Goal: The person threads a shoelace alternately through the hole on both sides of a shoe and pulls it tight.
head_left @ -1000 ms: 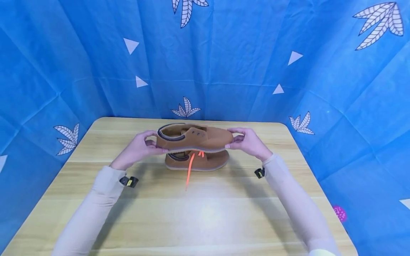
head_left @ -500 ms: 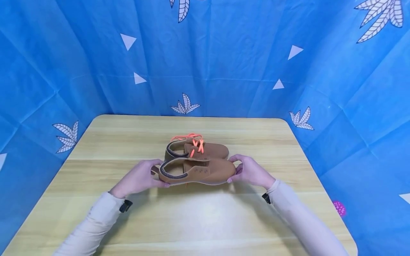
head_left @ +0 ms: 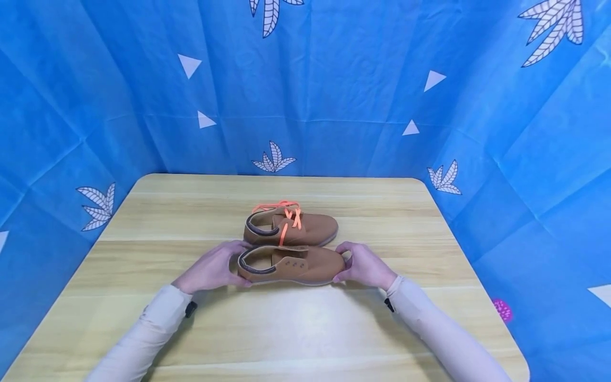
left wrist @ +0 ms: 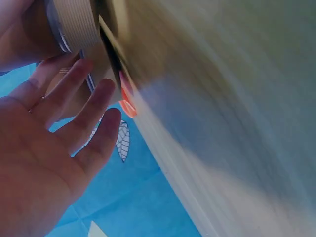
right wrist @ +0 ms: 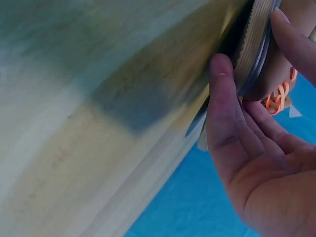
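Note:
A brown shoe (head_left: 322, 265) with bare eyelets lies sideways across the middle of the table, toe to the right. My left hand (head_left: 214, 268) holds its heel, thumb along the near side and fingers at the back. At the toe, my right hand (head_left: 366, 266) grips the shoe between thumb and fingers. The right wrist view shows one fingertip beside the ribbed sole (right wrist: 249, 47), close to the tabletop. Whether the sole fully touches the table I cannot tell. Just behind stands a matching shoe (head_left: 317, 227) with orange laces (head_left: 288, 203), its toe also to the right.
The pale wooden table (head_left: 305, 339) has rounded corners. A blue cloth (head_left: 353, 69) printed with leaves and triangles hangs around its back and sides. A dark wrist strap piece (head_left: 191, 309) shows by the left cuff.
Both hands have lowered the unlaced shoe from above the laced one and brought it toward me, down in front of it. The laced shoe, earlier partly covered, now shows its laces.

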`<state>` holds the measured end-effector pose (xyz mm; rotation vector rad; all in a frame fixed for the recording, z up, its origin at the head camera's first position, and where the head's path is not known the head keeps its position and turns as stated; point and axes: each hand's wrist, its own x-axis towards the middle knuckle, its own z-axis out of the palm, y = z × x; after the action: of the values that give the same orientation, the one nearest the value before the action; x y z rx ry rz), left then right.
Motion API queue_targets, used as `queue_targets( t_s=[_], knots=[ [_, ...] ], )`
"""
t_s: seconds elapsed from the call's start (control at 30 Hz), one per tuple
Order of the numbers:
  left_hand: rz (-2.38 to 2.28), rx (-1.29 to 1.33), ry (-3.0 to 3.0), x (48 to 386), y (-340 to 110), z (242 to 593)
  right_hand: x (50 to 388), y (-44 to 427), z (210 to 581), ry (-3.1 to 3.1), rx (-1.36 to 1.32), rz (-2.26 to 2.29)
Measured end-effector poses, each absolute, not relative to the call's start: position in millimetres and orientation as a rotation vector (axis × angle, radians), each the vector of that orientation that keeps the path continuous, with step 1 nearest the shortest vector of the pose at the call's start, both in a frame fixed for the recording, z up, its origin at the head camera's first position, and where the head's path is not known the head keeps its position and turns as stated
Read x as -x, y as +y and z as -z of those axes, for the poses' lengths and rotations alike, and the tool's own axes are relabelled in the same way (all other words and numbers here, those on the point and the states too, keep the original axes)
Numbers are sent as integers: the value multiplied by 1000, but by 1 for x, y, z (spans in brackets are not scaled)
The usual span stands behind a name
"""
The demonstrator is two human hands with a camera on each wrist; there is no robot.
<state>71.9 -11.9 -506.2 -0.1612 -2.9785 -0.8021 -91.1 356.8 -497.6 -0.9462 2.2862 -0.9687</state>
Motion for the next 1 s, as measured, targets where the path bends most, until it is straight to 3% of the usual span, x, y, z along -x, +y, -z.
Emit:
queue_targets(
  t_s=[0.33,0.5,0.73,1.0],
  knots=[
    [869,192,-2940,-60,-26,510,98,348,495,2367,989,885],
    [902,201,-2951,-57,-28,512,123,342,473,2308,1089,829],
    [942,143,-2945,-58,-29,509,203,264,432,2431,1268,861],
    [1052,148,-2940,-62,-22,513,246,183,460,2302,1426,468]
  ],
)
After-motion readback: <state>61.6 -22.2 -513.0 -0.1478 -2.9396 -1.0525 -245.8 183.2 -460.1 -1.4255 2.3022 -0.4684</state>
